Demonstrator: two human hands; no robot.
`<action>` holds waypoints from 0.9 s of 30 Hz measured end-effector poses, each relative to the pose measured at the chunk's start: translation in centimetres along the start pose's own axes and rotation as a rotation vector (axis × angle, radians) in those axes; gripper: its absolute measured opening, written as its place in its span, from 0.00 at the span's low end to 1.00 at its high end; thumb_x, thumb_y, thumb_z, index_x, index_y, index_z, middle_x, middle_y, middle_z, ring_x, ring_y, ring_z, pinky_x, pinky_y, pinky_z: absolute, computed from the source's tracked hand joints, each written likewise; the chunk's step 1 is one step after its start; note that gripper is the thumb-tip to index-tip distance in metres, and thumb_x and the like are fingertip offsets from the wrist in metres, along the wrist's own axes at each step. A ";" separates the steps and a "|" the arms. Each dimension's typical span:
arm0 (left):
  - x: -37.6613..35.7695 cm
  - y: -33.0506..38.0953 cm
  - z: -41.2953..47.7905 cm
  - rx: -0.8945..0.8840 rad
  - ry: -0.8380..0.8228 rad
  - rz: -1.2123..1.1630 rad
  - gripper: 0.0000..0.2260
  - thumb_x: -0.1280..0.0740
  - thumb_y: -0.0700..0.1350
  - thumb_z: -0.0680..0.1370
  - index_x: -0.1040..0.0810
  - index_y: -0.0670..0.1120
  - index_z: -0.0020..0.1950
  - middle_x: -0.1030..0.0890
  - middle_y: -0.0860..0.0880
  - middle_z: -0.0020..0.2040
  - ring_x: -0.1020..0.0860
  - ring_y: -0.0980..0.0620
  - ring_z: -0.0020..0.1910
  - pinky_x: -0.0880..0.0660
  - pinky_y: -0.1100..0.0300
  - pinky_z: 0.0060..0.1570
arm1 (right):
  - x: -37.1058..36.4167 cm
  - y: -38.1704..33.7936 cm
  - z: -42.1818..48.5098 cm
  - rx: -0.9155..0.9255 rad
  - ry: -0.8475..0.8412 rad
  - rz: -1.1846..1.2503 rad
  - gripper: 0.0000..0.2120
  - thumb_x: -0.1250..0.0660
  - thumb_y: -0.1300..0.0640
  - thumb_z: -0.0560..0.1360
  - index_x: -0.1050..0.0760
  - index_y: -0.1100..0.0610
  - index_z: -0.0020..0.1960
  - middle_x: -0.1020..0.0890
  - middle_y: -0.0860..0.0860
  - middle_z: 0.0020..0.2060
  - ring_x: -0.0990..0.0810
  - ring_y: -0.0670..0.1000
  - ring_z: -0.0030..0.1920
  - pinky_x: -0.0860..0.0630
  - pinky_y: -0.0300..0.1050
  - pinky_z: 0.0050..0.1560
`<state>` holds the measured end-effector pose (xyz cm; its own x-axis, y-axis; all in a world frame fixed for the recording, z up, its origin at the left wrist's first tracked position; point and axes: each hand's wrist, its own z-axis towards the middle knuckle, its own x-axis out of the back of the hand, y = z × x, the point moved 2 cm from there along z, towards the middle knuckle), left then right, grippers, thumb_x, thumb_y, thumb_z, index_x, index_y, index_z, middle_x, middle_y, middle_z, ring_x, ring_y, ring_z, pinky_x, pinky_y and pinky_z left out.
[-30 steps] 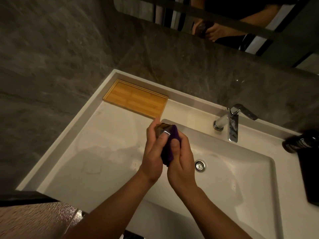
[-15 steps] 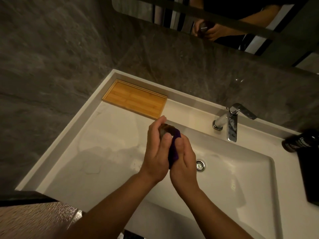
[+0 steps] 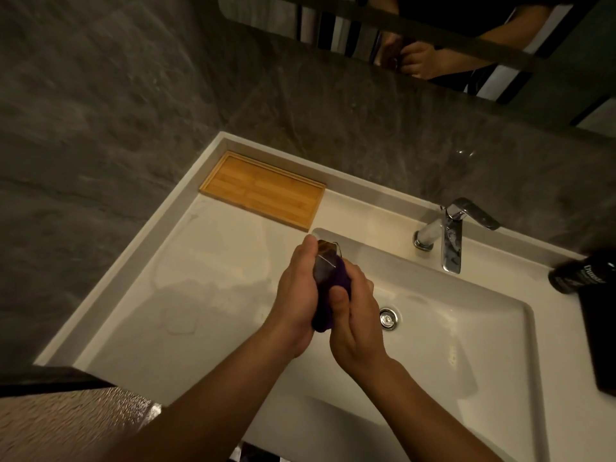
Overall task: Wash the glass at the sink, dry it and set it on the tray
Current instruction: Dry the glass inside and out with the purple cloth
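A clear glass (image 3: pixel 327 258) is held above the left edge of the white sink basin (image 3: pixel 466 331). My left hand (image 3: pixel 296 295) wraps around the glass from the left. My right hand (image 3: pixel 358 321) presses a purple cloth (image 3: pixel 328 308) against the glass from the right; the cloth covers the glass's lower part. Only the glass's upper end shows between my fingers. The bamboo tray (image 3: pixel 263 190) lies in the far left corner of the counter, beyond my hands, with nothing on it.
A chrome tap (image 3: pixel 451 235) stands behind the basin, no water running. The drain (image 3: pixel 387 317) sits just right of my hands. A dark bottle (image 3: pixel 583 273) lies on a black mat at the right edge. Grey stone walls and a mirror enclose the back.
Both hands stay in the same place over the basin edge. My fingers and the cloth have shifted around the glass, and the glass has turned slightly between frames.
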<state>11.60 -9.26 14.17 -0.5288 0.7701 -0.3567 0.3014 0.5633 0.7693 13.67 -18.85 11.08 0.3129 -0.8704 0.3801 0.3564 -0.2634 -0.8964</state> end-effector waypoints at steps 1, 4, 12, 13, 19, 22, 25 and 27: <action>-0.1 -0.2 0.1 -0.151 -0.003 0.095 0.19 0.45 0.62 0.84 0.23 0.53 0.66 0.17 0.47 0.59 0.18 0.50 0.57 0.17 0.58 0.52 | -0.1 -0.3 0.1 -0.054 0.025 0.084 0.19 0.51 0.32 0.82 0.32 0.33 0.68 0.20 0.33 0.58 0.22 0.45 0.62 0.23 0.54 0.61; 0.1 -0.9 0.6 -0.506 -0.051 0.334 0.18 0.47 0.62 0.83 0.34 0.59 0.71 0.25 0.51 0.66 0.22 0.52 0.62 0.19 0.62 0.53 | 0.0 -1.5 0.9 -0.206 0.077 0.312 0.17 0.47 0.37 0.83 0.27 0.41 0.65 0.17 0.36 0.54 0.17 0.47 0.58 0.18 0.44 0.54; 1.3 0.5 0.7 0.248 -0.149 -0.273 0.32 0.43 0.71 0.77 0.15 0.47 0.62 0.13 0.41 0.59 0.18 0.41 0.62 0.22 0.44 0.65 | 0.1 -0.6 0.6 0.051 -0.064 -0.126 0.27 0.52 0.37 0.85 0.27 0.54 0.67 0.17 0.52 0.56 0.25 0.43 0.56 0.29 0.48 0.58; 1.4 0.6 0.7 0.296 -0.129 -0.277 0.33 0.41 0.71 0.77 0.15 0.45 0.60 0.13 0.40 0.57 0.17 0.40 0.60 0.23 0.44 0.65 | 0.1 -0.3 0.4 0.094 -0.090 -0.186 0.29 0.54 0.37 0.85 0.27 0.56 0.67 0.18 0.53 0.56 0.28 0.40 0.55 0.31 0.48 0.58; 0.5 0.0 0.1 0.046 0.011 -0.053 0.23 0.43 0.63 0.82 0.15 0.49 0.54 0.12 0.45 0.48 0.14 0.46 0.50 0.18 0.51 0.52 | -0.2 -1.3 0.3 -0.052 -0.023 0.024 0.16 0.52 0.32 0.82 0.34 0.26 0.66 0.20 0.34 0.56 0.22 0.44 0.61 0.23 0.52 0.61; 0.6 -0.3 0.8 -0.380 0.007 0.206 0.20 0.45 0.59 0.83 0.26 0.48 0.65 0.19 0.48 0.56 0.18 0.48 0.56 0.18 0.60 0.49 | -0.3 -2.5 0.7 -0.222 0.014 0.249 0.16 0.47 0.36 0.80 0.27 0.37 0.63 0.18 0.34 0.54 0.18 0.47 0.58 0.18 0.56 0.58; 1.2 -1.3 1.5 -0.677 -0.065 0.390 0.20 0.46 0.56 0.82 0.34 0.47 0.70 0.23 0.48 0.61 0.21 0.46 0.58 0.19 0.60 0.53 | 0.0 -3.2 1.5 -0.296 0.017 0.294 0.15 0.47 0.38 0.81 0.24 0.40 0.56 0.17 0.37 0.49 0.18 0.46 0.54 0.16 0.54 0.55; 1.4 -1.2 1.5 -0.600 -0.111 0.359 0.21 0.46 0.59 0.82 0.33 0.51 0.72 0.23 0.48 0.64 0.21 0.46 0.62 0.19 0.58 0.55 | 0.1 -3.0 1.6 -0.279 0.005 0.242 0.13 0.47 0.41 0.82 0.25 0.41 0.58 0.17 0.39 0.48 0.18 0.46 0.53 0.17 0.50 0.53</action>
<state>11.67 -8.45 11.94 -0.3848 0.9214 -0.0536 -0.0641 0.0312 0.9975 14.03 -17.43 14.19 0.3544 -0.9231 0.1492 0.0190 -0.1524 -0.9881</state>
